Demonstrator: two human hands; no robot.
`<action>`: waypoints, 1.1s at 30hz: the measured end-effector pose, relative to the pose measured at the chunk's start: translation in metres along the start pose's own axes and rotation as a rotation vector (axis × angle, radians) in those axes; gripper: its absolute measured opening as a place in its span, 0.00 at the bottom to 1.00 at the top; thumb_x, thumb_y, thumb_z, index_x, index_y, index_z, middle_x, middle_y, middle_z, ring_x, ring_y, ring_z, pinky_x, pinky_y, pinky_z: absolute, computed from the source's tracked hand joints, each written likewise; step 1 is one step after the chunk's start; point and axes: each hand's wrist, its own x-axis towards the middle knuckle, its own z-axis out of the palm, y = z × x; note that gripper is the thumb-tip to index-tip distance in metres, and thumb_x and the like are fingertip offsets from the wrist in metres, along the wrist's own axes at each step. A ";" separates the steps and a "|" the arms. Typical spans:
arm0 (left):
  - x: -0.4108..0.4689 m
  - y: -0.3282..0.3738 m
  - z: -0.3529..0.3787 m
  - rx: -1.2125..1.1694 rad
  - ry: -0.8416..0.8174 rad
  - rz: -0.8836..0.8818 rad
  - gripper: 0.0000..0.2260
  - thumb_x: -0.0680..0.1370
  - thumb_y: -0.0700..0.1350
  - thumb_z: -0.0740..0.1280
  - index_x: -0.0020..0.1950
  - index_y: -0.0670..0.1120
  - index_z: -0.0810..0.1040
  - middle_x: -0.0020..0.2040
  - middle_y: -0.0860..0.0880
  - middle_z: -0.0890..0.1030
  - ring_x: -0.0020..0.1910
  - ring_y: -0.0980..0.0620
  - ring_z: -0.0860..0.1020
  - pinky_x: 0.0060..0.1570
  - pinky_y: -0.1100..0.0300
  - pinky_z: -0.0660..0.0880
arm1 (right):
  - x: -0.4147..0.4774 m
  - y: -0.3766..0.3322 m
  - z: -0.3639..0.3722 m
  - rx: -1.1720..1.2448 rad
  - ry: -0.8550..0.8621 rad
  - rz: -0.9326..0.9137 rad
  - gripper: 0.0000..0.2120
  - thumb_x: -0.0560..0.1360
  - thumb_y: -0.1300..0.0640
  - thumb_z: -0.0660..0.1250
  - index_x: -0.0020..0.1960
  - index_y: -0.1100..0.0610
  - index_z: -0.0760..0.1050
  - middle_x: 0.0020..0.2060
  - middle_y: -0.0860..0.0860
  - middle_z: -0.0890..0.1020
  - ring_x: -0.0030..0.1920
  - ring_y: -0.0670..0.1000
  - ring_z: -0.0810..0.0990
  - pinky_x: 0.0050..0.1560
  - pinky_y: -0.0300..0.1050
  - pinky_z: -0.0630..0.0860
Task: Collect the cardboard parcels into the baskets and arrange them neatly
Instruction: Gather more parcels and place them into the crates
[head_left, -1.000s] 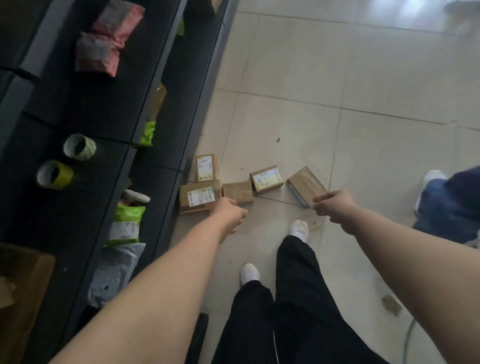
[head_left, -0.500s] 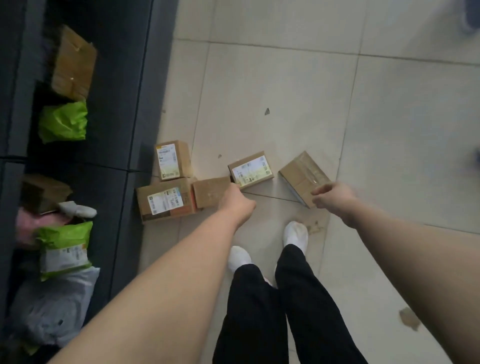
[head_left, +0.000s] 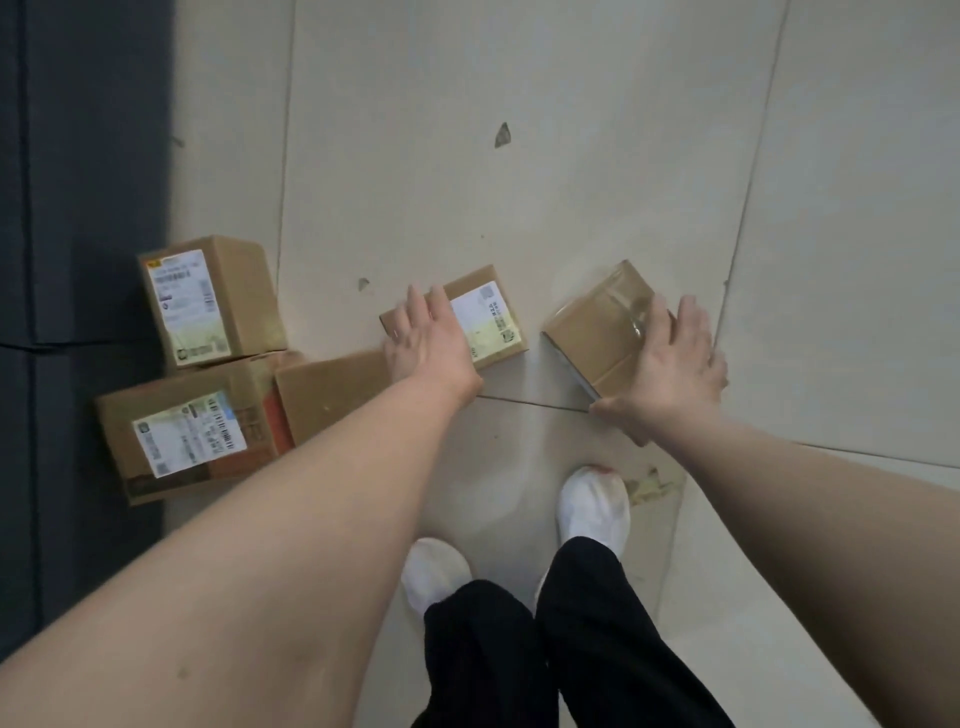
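Several brown cardboard parcels lie on the tiled floor. My left hand (head_left: 426, 340) is spread flat over the left part of a small labelled parcel (head_left: 488, 317). My right hand (head_left: 675, 364) lies with fingers spread on the right end of a tilted, clear-taped parcel (head_left: 592, 332), its thumb at the near corner. A plain parcel (head_left: 332, 395) sits just left of my left wrist. Beside it are a large labelled parcel (head_left: 192, 431) and an upright labelled parcel (head_left: 208, 306), both against the shelving. No basket is in view.
A dark shelving unit (head_left: 78, 208) runs along the left edge. My feet in white shoes (head_left: 592, 504) stand just behind the parcels. A small scrap (head_left: 501, 135) and a stain (head_left: 649, 483) mark the pale floor tiles.
The view has dropped closer to the floor. Both hands went from curled to spread and came down onto the small labelled parcel and the taped parcel.
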 end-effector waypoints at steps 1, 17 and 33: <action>0.010 0.000 0.006 0.048 0.000 0.003 0.55 0.68 0.47 0.79 0.80 0.45 0.42 0.81 0.44 0.42 0.80 0.44 0.45 0.75 0.46 0.53 | 0.007 0.000 0.005 -0.042 0.001 0.006 0.68 0.58 0.39 0.80 0.78 0.53 0.35 0.78 0.56 0.37 0.78 0.57 0.38 0.75 0.58 0.45; -0.046 -0.033 -0.006 -0.016 0.147 0.161 0.57 0.64 0.46 0.78 0.79 0.45 0.39 0.77 0.46 0.50 0.77 0.44 0.48 0.77 0.47 0.54 | -0.045 -0.008 -0.001 0.123 -0.024 0.164 0.72 0.55 0.40 0.80 0.76 0.53 0.28 0.74 0.56 0.53 0.72 0.59 0.58 0.65 0.63 0.63; -0.277 -0.120 -0.225 -0.288 0.281 -0.206 0.59 0.62 0.54 0.79 0.78 0.44 0.41 0.74 0.43 0.53 0.73 0.40 0.55 0.70 0.46 0.64 | -0.258 -0.087 -0.179 0.554 -0.140 -0.020 0.70 0.54 0.39 0.80 0.78 0.53 0.34 0.73 0.56 0.56 0.73 0.60 0.59 0.71 0.61 0.64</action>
